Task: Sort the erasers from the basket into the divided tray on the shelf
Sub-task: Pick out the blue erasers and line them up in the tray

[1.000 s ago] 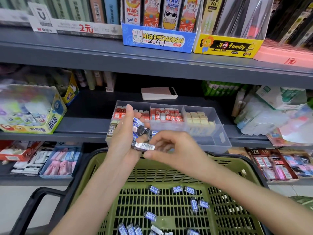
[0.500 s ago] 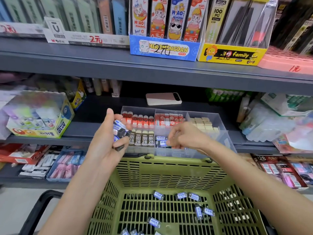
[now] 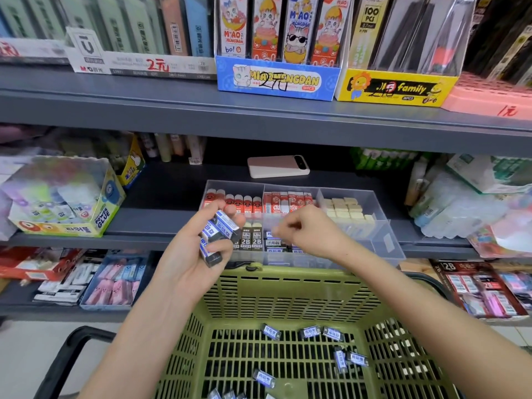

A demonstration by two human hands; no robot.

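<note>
My left hand [image 3: 190, 260] is shut on several blue-and-white sleeved erasers [image 3: 220, 230], held up in front of the clear divided tray [image 3: 387, 226] on the middle shelf. My right hand [image 3: 312, 234] hovers over the tray's front middle compartment, where matching blue-and-white erasers [image 3: 273, 246] lie. Its fingers are curled and blurred, so I cannot see whether it holds anything. Black 2B erasers [image 3: 251, 240] fill the front left compartment, with red ones [image 3: 239, 202] and cream ones [image 3: 345, 210] behind. Below, the green basket [image 3: 288, 298] has several loose erasers [image 3: 311, 332] on its floor.
A pink phone-like slab [image 3: 277, 166] lies behind the tray. A glue display box [image 3: 66, 203] stands to the left and plastic packs [image 3: 460, 208] to the right. The upper shelf edge [image 3: 259, 119] overhangs. The basket's black handle [image 3: 66, 358] sticks out at lower left.
My right hand took an eraser from my left hand, carried it to the tray's front middle compartment, and now sits slightly higher over it. My left hand rose a little with its erasers.
</note>
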